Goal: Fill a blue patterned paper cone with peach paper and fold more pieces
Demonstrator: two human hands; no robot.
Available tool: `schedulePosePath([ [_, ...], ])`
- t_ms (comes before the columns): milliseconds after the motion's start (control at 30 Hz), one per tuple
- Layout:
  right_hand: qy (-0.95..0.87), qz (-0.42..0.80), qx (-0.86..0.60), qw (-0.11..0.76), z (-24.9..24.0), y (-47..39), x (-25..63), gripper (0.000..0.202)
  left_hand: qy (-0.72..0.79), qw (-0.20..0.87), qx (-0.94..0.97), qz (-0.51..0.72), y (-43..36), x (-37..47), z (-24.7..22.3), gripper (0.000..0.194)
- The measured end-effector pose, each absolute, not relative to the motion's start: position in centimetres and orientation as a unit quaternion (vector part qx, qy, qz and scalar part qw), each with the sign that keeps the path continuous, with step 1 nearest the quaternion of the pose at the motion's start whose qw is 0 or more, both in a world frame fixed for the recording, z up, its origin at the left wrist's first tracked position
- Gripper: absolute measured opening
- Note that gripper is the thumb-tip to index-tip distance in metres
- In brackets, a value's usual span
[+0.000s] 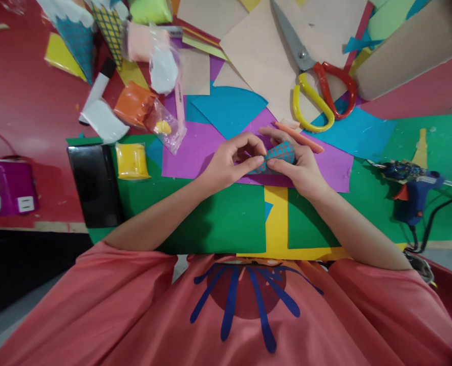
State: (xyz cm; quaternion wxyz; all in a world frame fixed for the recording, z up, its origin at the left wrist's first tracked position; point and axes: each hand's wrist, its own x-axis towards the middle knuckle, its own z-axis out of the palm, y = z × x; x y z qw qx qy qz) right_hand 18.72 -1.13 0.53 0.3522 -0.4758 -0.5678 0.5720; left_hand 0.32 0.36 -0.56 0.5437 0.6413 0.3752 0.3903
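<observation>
Between my two hands is a small rolled cone of blue paper [281,151] with a dark grid drawn on it. My left hand [235,160] pinches its narrow end between thumb and fingertips. Around the wider end, my right hand [296,162] is closed, thumb on the near side and fingers behind. Both hands are over a purple sheet [195,147], just above the green sheets [218,218]. Right behind my right hand lies an orange strip [300,137]. Two finished-looking cones, one blue [75,43] and one yellow [109,33], with white wavy tops, lie at the upper left.
Scissors [305,66] with red and yellow handles lie on beige paper. A blue hot glue gun [412,193] rests at right, its cord trailing. Packets of orange clay [134,104] and yellow clay [132,161], a marker [98,89] and a black phone-like slab [94,185] are at left.
</observation>
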Motion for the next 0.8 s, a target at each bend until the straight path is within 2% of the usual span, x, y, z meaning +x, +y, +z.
schedulePosePath([
  [200, -0.561, 0.586, -0.467, 0.351, 0.54, -1.10, 18.78, 0.046, 0.360, 0.593, 0.622, 0.363, 0.73, 0.17, -0.16, 0.039],
  [800, -0.545, 0.637, -0.430, 0.334, 0.37, -1.05, 18.82, 0.035, 0.365, 0.541, 0.662, 0.370, 0.33, 0.54, -0.86, 0.041],
])
